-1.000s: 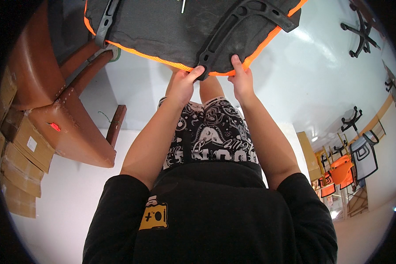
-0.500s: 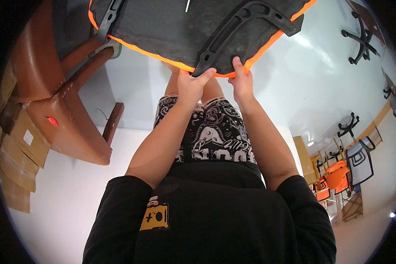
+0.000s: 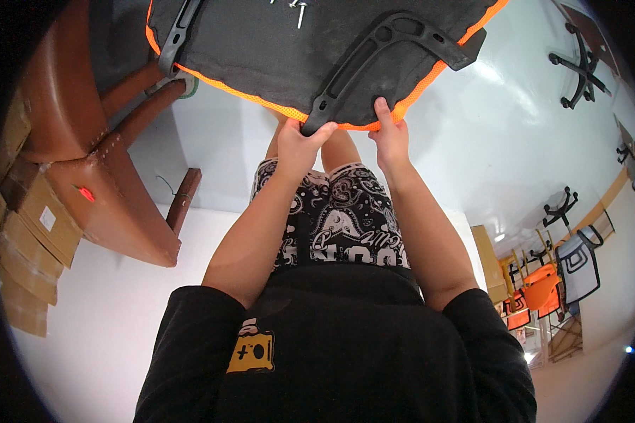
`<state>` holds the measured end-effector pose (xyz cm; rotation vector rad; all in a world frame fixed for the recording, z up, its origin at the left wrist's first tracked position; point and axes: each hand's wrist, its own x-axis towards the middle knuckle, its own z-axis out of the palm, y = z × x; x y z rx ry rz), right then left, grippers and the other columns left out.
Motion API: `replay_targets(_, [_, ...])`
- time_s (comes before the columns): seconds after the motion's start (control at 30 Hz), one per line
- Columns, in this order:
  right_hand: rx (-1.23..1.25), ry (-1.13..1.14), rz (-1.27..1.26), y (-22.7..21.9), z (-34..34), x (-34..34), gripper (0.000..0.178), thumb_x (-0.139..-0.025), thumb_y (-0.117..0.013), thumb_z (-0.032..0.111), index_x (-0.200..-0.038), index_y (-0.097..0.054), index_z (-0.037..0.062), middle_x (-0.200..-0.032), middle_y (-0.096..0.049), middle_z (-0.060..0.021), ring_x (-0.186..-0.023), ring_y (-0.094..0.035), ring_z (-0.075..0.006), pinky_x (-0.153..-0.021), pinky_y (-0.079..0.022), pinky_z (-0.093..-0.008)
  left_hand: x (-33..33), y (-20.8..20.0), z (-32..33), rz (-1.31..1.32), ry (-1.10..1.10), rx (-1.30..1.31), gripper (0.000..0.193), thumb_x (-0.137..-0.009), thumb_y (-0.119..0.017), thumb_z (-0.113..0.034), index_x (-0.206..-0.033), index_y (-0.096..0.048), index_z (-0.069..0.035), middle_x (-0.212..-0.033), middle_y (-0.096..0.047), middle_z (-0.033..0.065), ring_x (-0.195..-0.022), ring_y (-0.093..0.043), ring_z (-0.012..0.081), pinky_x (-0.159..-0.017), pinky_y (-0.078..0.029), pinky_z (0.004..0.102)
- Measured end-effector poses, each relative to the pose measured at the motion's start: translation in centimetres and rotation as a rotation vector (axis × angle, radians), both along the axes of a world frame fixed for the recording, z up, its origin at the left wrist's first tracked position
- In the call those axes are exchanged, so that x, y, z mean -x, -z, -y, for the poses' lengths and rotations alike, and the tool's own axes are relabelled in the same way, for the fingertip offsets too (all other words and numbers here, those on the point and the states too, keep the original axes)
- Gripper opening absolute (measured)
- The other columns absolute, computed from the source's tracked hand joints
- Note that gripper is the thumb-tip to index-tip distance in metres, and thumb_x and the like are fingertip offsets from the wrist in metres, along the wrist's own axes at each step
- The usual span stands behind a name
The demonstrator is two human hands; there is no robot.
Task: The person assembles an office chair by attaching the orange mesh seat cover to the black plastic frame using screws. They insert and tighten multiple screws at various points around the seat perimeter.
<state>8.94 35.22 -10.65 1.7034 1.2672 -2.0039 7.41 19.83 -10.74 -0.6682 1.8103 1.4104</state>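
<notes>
A chair seat [image 3: 261, 74] lies with its black underside up and an orange mesh rim around it. My left hand [image 3: 300, 148] grips its near edge, beside the end of a black plastic armrest [image 3: 360, 60]. Just to the right, my right hand [image 3: 390, 141] pinches the same edge, thumb on top and fingers hidden underneath. Another black armrest [image 3: 180, 35] crosses the seat's left side. Several loose silver screws [image 3: 301, 15] rest on the underside near the top of the view.
On the left stands a brown piece of furniture [image 3: 106, 190] with cardboard boxes [image 3: 42, 218] beside it. A black chair base [image 3: 581, 67] is on the floor at far right. Nearer on the right are orange chairs [image 3: 541, 290] and a grey chair back [image 3: 578, 261].
The seat has shifted slightly toward me, and more screws show at the top. Both hands keep their hold on the edge and have come slightly nearer with it.
</notes>
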Motion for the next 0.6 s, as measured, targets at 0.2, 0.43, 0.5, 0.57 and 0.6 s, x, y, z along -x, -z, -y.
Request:
replay_targets(0.2, [0.054, -0.167, 0.095, 0.9, -0.6, -0.6, 0.062, -0.081, -0.059, 0.047, -0.12, -0.045, 0.0004, -0.117, -0.052, -0.0082, -0.099, -0.05, -0.0189, -0.077, -0.04, -0.0369, 0.0, 0.4, -0.3, -0.064, -0.114, -0.16, 0.038, -0.077, -0.068, -0.017, -0.105, -0.054, 0.004, -0.103, -0.059, 0.0091, -0.093, -0.055, 0.0146, -0.083, -0.043, 0.0271])
replay_targets(0.43, [0.04, -0.174, 0.05, 1.3, -0.4, -0.9, 0.052, -0.082, -0.059, 0.047, -0.109, -0.052, 0.0034, -0.102, -0.057, -0.004, -0.081, -0.052, -0.0125, -0.062, -0.041, -0.0262, 0.7, 0.6, -0.2, 0.033, -0.287, -0.391, 0.047, -0.082, -0.063, -0.017, -0.12, -0.043, 0.002, -0.115, -0.053, 0.0089, -0.105, -0.05, 0.0158, -0.092, -0.038, 0.0283])
replay_targets(0.5, [0.02, -0.162, 0.037, 0.7, -0.2, -0.7, 0.049, -0.082, -0.059, 0.046, -0.108, -0.052, 0.0044, -0.099, -0.058, -0.0031, -0.077, -0.052, -0.0114, -0.06, -0.04, -0.0242, 0.9, 1.0, -0.1, 0.037, -0.311, -0.458, 0.049, -0.081, -0.064, -0.016, -0.121, -0.042, 0.001, -0.116, -0.053, 0.008, -0.107, -0.049, 0.016, -0.094, -0.037, 0.0286])
replay_targets(0.57, [0.041, -0.169, 0.034, 0.9, -0.1, -0.6, 0.049, -0.082, -0.059, 0.046, -0.108, -0.052, 0.0047, -0.098, -0.058, -0.0027, -0.075, -0.051, -0.0108, -0.059, -0.039, -0.0235, 0.5, 1.6, 0.2, 0.043, -0.294, -0.415, 0.043, -0.083, -0.061, -0.014, -0.12, -0.044, 0.001, -0.116, -0.054, 0.008, -0.106, -0.051, 0.0169, -0.093, -0.038, 0.0298])
replay_targets(0.6, [0.05, -0.17, 0.033, 0.9, -0.2, -0.7, 0.049, -0.082, -0.059, 0.046, -0.107, -0.052, 0.0049, -0.097, -0.058, -0.0024, -0.074, -0.051, -0.0105, -0.058, -0.039, -0.0232, 0.6, 1.6, 0.0, 0.047, -0.285, -0.395, 0.041, -0.084, -0.059, -0.013, -0.12, -0.045, 0.001, -0.116, -0.054, 0.0081, -0.105, -0.052, 0.0174, -0.093, -0.039, 0.0304])
